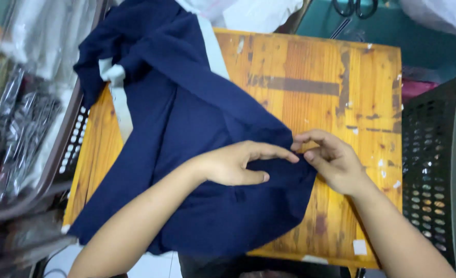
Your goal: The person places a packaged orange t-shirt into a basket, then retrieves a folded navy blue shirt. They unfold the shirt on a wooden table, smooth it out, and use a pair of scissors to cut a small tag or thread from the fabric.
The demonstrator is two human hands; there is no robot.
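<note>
A navy blue garment with a pale grey stripe lies spread across a worn wooden table, its upper part hanging off the far left corner. My left hand rests flat on the cloth near its right edge, fingers stretched toward the edge. My right hand meets it there, with thumb and fingers pinching the garment's right edge. Both forearms come in from the bottom of the view.
A dark perforated plastic basket stands right of the table. A brown basket with clear-wrapped packets sits at the left. Scissors lie on a green surface beyond the table, beside white cloth.
</note>
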